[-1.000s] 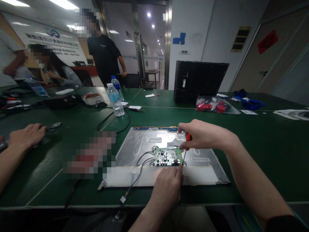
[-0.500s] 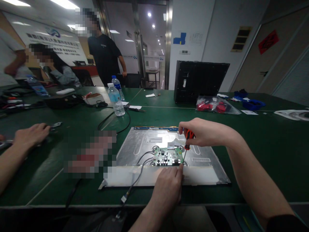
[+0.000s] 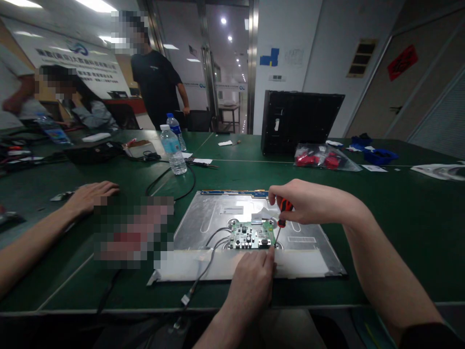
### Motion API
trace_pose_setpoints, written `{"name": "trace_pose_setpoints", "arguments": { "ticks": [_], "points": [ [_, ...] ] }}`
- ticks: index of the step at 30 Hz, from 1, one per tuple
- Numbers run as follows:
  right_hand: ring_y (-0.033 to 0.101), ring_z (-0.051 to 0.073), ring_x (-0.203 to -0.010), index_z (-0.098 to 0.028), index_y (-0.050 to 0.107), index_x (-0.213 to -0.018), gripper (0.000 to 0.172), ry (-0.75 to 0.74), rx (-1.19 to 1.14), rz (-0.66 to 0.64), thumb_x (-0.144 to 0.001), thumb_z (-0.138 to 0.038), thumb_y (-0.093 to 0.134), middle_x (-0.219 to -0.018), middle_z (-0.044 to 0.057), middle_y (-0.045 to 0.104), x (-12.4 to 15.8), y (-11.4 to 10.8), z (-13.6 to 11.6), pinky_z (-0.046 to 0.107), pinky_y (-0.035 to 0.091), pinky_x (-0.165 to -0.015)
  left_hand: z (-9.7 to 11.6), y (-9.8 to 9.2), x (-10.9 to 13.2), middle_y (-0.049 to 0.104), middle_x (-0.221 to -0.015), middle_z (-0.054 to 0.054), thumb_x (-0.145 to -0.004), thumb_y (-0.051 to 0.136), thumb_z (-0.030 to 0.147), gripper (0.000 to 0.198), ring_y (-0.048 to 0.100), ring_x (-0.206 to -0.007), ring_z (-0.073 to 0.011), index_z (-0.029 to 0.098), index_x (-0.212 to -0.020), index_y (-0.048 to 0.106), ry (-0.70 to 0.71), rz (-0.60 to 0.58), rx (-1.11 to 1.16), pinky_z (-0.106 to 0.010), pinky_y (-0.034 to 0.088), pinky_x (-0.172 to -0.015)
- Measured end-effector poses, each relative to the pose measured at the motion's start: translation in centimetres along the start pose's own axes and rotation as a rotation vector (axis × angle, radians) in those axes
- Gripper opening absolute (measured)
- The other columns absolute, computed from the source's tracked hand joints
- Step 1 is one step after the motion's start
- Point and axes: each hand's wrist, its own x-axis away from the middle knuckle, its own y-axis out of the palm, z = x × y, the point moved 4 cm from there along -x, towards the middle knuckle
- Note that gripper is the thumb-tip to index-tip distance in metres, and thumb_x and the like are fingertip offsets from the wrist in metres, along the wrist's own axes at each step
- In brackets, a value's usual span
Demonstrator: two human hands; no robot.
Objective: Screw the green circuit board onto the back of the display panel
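Observation:
My right hand (image 3: 300,199) grips the orange-and-black handle of a screwdriver (image 3: 285,208). The shaft slants down to the lower right corner of a green circuit board (image 3: 250,234). My left hand (image 3: 251,277) lies closed at the near edge of the metal-backed display panel (image 3: 312,238), one fingertip touching or close to the screwdriver's tip. Whether its fingers pinch anything is hidden. Dark cables (image 3: 212,257) run from the board's left side over the pale strip to a white connector (image 3: 185,299) past the table's front edge.
Left of the panel is a blurred-out reddish object (image 3: 138,232), with another person's hand (image 3: 92,196) close behind it. Water bottles (image 3: 174,152) stand further back. A black monitor housing (image 3: 301,123) and a bag of red parts (image 3: 323,157) are at the back right.
The other person's hand at the left has moved right, toward the blurred-out object. My hands and the screwdriver stay almost where they were.

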Motion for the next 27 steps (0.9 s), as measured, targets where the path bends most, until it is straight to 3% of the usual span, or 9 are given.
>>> {"name": "trace_pose_setpoints", "arguments": {
  "ticks": [12, 19, 24, 27],
  "points": [
    [0.064, 0.015, -0.069, -0.017, 0.059, -0.108, 0.024, -0.019, -0.02, 0.011, -0.083, -0.019, 0.06, -0.085, 0.005, 0.071, -0.02, 0.09, -0.03, 0.022, 0.04, -0.056, 0.23, -0.35, -0.2, 0.065, -0.085, -0.01, -0.091, 0.042, 0.01, 0.037, 0.061, -0.078, -0.0242, 0.007, -0.126, 0.052, 0.025, -0.01, -0.023, -0.038, 0.051, -0.071],
    [0.063, 0.016, -0.072, -0.018, 0.06, -0.107, 0.032, 0.008, -0.003, 0.01, -0.083, -0.04, 0.065, -0.087, 0.005, 0.07, -0.15, 0.17, 0.0, 0.024, 0.039, -0.056, 0.23, -0.4, -0.13, 0.066, -0.087, -0.01, -0.09, 0.043, 0.009, 0.038, 0.061, -0.079, -0.0235, 0.009, -0.127, 0.051, 0.013, -0.033, -0.025, -0.037, 0.051, -0.072],
    [0.064, 0.014, -0.069, -0.017, 0.059, -0.109, 0.026, 0.012, -0.021, -0.002, -0.084, -0.022, 0.063, -0.084, 0.003, 0.071, -0.16, 0.22, -0.05, 0.022, 0.039, -0.056, 0.16, -0.35, -0.14, 0.066, -0.088, -0.01, -0.092, 0.042, 0.01, 0.037, 0.063, -0.081, -0.0238, 0.009, -0.127, 0.052, 0.012, -0.02, -0.017, -0.037, 0.052, -0.073],
    [0.063, 0.013, -0.068, -0.018, 0.059, -0.111, 0.029, 0.016, -0.015, 0.003, -0.083, -0.023, 0.064, -0.082, 0.003, 0.071, -0.17, 0.15, -0.1, 0.022, 0.038, -0.055, 0.18, -0.37, -0.19, 0.066, -0.089, -0.011, -0.091, 0.042, 0.009, 0.037, 0.063, -0.081, -0.0243, 0.008, -0.127, 0.052, 0.015, -0.018, -0.015, -0.039, 0.053, -0.072]
  ]
}}
